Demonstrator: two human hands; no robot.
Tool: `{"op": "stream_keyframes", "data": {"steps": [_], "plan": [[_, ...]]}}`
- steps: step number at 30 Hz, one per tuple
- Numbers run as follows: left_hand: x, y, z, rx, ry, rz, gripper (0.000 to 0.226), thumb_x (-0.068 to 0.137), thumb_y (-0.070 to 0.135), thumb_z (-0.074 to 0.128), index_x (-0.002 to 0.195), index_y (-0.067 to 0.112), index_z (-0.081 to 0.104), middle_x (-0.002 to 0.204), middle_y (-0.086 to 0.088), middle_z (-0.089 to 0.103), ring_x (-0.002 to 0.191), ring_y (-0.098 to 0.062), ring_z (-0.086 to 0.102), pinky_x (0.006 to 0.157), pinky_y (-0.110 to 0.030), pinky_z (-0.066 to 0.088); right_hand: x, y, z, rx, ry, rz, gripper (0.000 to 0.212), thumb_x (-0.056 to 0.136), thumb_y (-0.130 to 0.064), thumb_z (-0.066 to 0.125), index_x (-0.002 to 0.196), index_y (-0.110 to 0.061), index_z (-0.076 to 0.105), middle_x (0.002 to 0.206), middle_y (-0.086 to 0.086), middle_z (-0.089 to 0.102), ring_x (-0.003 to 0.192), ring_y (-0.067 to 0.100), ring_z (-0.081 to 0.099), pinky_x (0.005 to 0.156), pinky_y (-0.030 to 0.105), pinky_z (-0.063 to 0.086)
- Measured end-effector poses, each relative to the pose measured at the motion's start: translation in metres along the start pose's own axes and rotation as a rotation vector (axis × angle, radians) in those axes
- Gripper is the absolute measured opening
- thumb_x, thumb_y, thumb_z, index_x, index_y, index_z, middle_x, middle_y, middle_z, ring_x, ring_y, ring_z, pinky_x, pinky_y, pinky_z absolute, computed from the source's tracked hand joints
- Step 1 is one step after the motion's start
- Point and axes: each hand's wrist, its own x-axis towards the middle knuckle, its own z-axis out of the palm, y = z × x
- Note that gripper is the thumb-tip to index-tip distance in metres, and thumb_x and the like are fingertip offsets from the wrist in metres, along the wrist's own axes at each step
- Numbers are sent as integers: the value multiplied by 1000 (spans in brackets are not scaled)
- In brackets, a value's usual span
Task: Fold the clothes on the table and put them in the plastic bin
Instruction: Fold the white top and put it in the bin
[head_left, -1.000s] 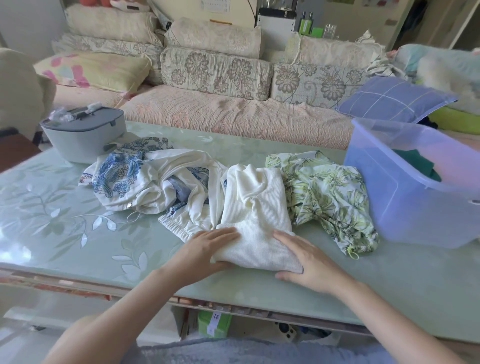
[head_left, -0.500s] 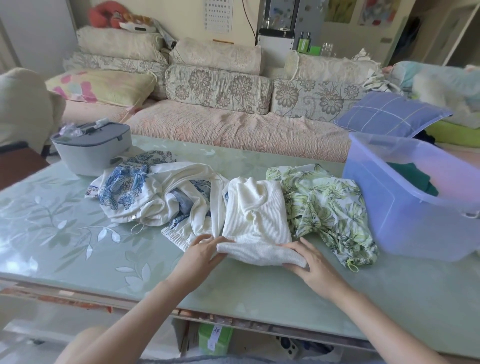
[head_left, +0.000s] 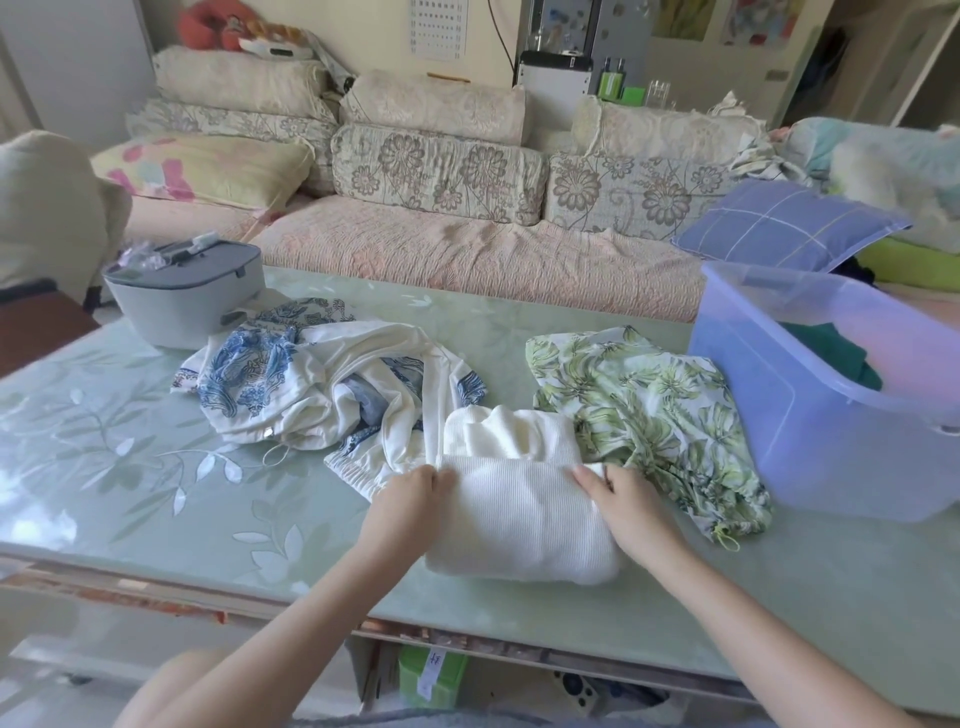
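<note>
White top, edge pinched by left hand and right hand, has been folded over itself; judged nearly ready for plastic bin

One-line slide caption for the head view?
Left hand and right hand grip a half-folded white garment on the table, between a blue-print pile and a green leaf-print top; plastic bin at right.
</note>
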Motion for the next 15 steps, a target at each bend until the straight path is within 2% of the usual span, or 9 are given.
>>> {"op": "stream_keyframes", "data": {"steps": [3, 5, 7, 9, 11, 13, 14, 15], "plan": [[5, -2, 14, 40, 30, -55, 37, 101, 33, 31, 90, 7, 56, 96, -13, 62, 96, -32, 57, 71, -33, 35, 3, 8, 15, -84, 69, 39, 44, 98, -46, 38, 64, -18, 41, 54, -5, 42, 48, 11, 39, 46, 26, 25], [2, 0, 17, 62, 79, -59, 38, 101, 36, 31, 102, 7, 54, 103, -15, 63, 98, -33, 58, 72, -34, 36, 3, 11, 18, -132, 103, 42, 44, 98, -46, 37, 64, -18, 39, 55, -4, 43, 49, 11, 40, 45, 27, 26], [-1, -2, 16, -16, 116, -1, 32, 99, 38, 37, 113, 11, 49, 109, -12, 60, 102, -32, 56, 77, -36, 40, 0, 11, 16, -181, 106, 44, 42, 97, -49, 34, 68, -20, 41, 59, -7, 45, 53, 12, 44, 46, 27, 30], [-6, -9, 15, -34, 231, 188, 38, 97, 32, 45, 132, 18, 41, 131, -7, 47, 121, -27, 46, 96, -37, 40, -2, 16, 13, -171, 140, 7, 36, 96, -50, 35, 89, -19, 52, 78, -10, 55, 69, 15, 54, 56, 28, 41], [-13, -15, 13, 103, 340, 539, 43, 97, 30, 45, 139, 22, 41, 148, -2, 33, 137, -22, 28, 112, -36, 26, -5, 20, 12, -88, 262, -141, 36, 94, -40, 49, 120, -14, 50, 110, -5, 53, 97, 16, 53, 79, 29, 45], [-17, -20, 12, 256, 195, 807, 44, 98, 40, 34, 139, 27, 43, 151, 5, 31, 143, -14, 19, 117, -33, 18, -5, 21, 11, -104, 345, -384, 41, 90, -24, 62, 128, -12, 49, 122, 0, 48, 112, 15, 47, 97, 29, 39], [-20, -19, 11, 284, 82, 827, 49, 98, 48, 28, 142, 30, 39, 151, 10, 28, 143, -8, 15, 118, -33, 16, -5, 19, 8, -119, 343, -477, 35, 89, -20, 63, 123, -13, 54, 119, -1, 50, 112, 15, 47, 98, 28, 37], [-22, -18, 10, 278, -20, 771, 56, 95, 56, 24, 146, 34, 30, 151, 16, 21, 141, 0, 8, 118, -31, 14, -7, 16, 5, -112, 314, -528, 27, 90, -21, 61, 116, -14, 59, 114, -4, 51, 109, 15, 50, 95, 28, 39]]}}
